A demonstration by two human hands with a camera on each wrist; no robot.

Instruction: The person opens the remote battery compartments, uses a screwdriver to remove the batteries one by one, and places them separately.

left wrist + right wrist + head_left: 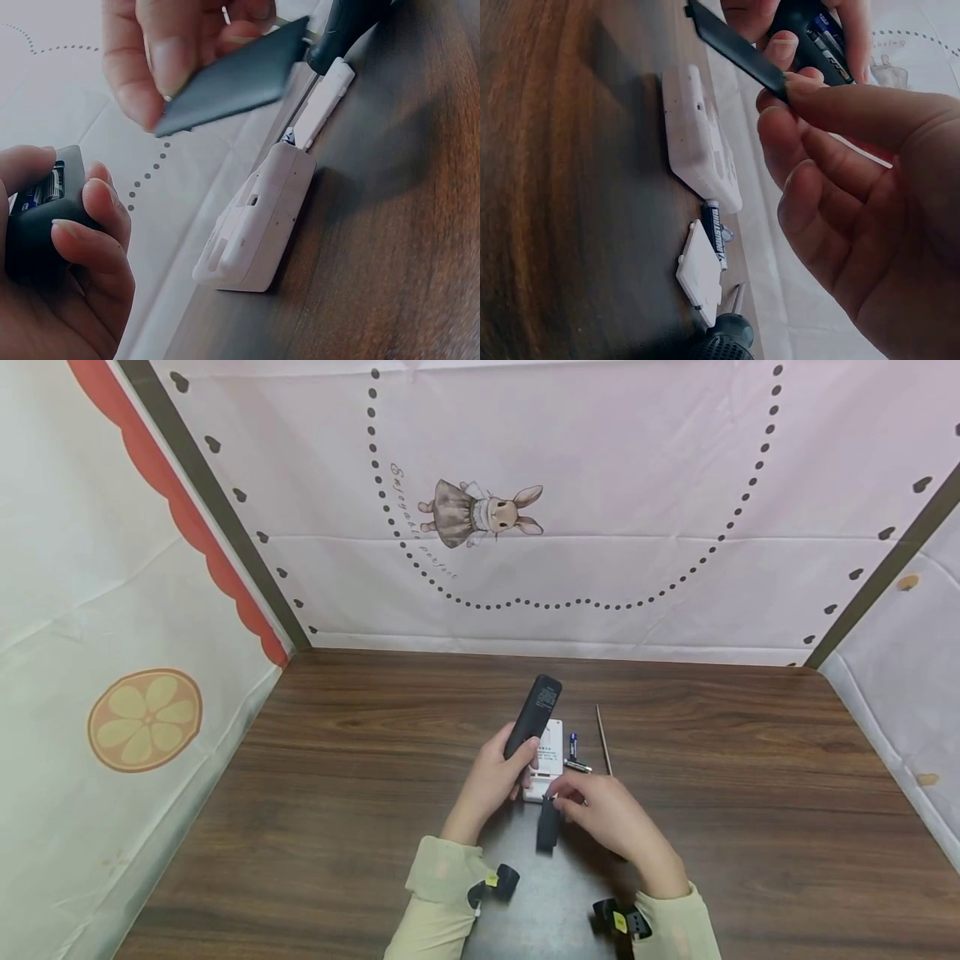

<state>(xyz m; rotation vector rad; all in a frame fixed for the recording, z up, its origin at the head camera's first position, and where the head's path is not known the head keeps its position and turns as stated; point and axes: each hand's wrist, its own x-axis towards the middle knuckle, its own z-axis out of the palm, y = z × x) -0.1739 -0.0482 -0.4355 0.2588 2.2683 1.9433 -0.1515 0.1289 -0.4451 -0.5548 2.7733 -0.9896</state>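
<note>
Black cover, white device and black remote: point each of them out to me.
Black cover [234, 81], left wrist view: middle of its flat face.
White device [258, 225], left wrist view: casing, just below the small port.
Black remote [532, 718], head view: middle of its visible casing.

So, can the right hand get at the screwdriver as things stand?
Probably yes: the screwdriver handle lies close by, exposed in the right wrist view, though the right hand pinches the black cover, best set down first.

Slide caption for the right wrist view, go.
Right hand pinching a black cover; left hand holding a black device with batteries exposed.
</note>
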